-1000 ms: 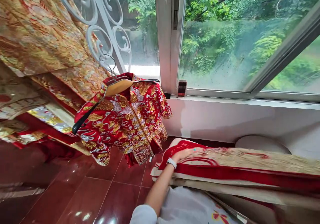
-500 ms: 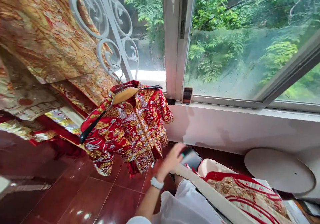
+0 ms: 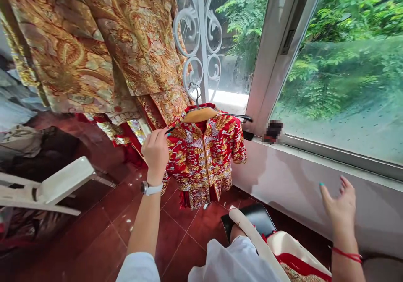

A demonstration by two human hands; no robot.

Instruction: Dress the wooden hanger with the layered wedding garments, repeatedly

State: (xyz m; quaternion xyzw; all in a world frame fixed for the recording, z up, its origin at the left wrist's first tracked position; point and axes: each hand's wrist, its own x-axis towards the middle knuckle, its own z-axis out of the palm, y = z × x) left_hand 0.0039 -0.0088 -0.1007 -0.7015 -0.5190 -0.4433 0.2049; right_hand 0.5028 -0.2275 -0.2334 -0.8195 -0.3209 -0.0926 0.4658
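- Head view: the red-and-gold jacket (image 3: 217, 158) hangs near the middle, front outward, on a wooden-centred hanger (image 3: 200, 115) whose hook stands against white scrollwork (image 3: 202, 43) at twelve o'clock — probably its support, though contact is unclear.
- Left hand (image 3: 155, 152), at the jacket's nine o'clock, appears curled around the hanger's black end — likely because gripping there spares the embroidery.
- Right hand (image 3: 341, 206), between three and four o'clock, is empty, fingers spread, touching nothing.
- Cream-and-red cloth (image 3: 291, 250) lies near five o'clock beside a pale bar (image 3: 250, 233), which perhaps holds its edge.
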